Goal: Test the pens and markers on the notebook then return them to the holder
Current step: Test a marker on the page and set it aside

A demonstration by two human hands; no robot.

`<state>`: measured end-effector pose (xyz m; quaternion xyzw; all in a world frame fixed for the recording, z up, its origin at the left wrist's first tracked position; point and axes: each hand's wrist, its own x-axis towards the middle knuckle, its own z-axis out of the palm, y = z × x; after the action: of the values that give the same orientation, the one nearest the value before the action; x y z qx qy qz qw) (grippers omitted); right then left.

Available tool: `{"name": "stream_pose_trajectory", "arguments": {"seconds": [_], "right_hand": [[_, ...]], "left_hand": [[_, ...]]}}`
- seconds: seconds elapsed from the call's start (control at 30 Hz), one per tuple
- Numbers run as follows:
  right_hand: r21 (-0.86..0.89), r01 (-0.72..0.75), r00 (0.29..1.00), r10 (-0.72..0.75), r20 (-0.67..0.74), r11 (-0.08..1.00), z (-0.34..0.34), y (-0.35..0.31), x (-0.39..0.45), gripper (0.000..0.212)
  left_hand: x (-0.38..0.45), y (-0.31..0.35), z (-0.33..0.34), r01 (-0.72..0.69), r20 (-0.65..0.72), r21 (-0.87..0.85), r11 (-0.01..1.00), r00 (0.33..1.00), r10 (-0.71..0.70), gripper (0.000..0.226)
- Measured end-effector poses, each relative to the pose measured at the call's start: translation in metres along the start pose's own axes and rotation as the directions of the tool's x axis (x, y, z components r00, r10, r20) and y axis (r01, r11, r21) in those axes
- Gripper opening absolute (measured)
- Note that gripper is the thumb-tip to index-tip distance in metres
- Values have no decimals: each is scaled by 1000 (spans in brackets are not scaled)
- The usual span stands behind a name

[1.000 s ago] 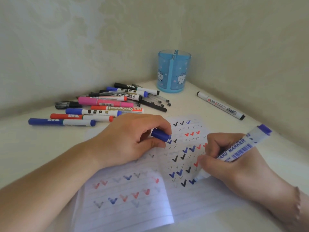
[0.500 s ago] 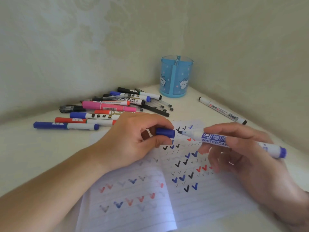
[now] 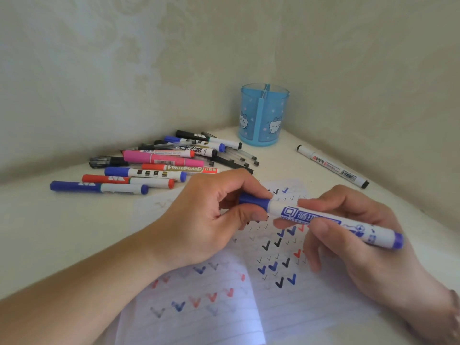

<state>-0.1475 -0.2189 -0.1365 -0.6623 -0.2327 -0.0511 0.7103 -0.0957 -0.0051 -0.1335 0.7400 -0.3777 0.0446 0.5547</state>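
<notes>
A blue whiteboard marker point(image 3: 348, 226) lies level above the open lined notebook point(image 3: 249, 307), which is covered in blue, red and black tick marks. My right hand point(image 3: 361, 245) grips the marker's white barrel. My left hand point(image 3: 211, 215) pinches its blue cap point(image 3: 254, 201), which sits on the marker's tip. The blue translucent pen holder point(image 3: 263, 115) stands upright in the far corner and looks empty.
A pile of several markers and pens point(image 3: 161, 163) lies on the white table left of the holder. One black-capped marker point(image 3: 332, 166) lies alone at the right, near the wall. Walls close in behind and to the right.
My right hand lifted the marker off the page and turned it level. The tip went into the cap held by my left hand, and the cap now sits on it.
</notes>
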Motion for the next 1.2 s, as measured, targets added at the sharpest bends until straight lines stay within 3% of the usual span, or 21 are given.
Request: {"name": "stream_pose_trajectory", "arguments": {"seconds": [0.37,0.53,0.63,0.7,0.83,1.0,1.1,1.2], "right_hand": [[-52,80,996,-78,45,995,2,2,0,22],[-92,-30,999,32,24,995,-3,-7,7,35],[0,-66,989,66,-129,998,-18,-11,10,50],[-136,-83,982,58,-179,987,-22,-10,9,51],[-554,-1,1000,3,2,833,-15,-4,5,17],[-683,191,981,-164,105,705,-14,-5,6,23],[-728,288,956,-232,180,622,-7,1,7,25],[-736,313,948,-247,201,601,-5,3,9,28]], "left_hand": [[-7,10,7,79,4,-226,971,997,-80,6],[1,10,4,51,-2,-157,986,999,-52,12],[2,5,-4,22,-81,-75,997,996,-28,15],[3,0,-9,-1,-105,40,999,994,5,14],[3,-1,-9,-49,-54,220,974,997,62,22],[0,-2,-8,12,-160,317,948,986,40,70],[-1,1,3,101,-165,251,963,984,-60,65],[-2,4,6,111,-199,197,974,977,-71,56]]}}
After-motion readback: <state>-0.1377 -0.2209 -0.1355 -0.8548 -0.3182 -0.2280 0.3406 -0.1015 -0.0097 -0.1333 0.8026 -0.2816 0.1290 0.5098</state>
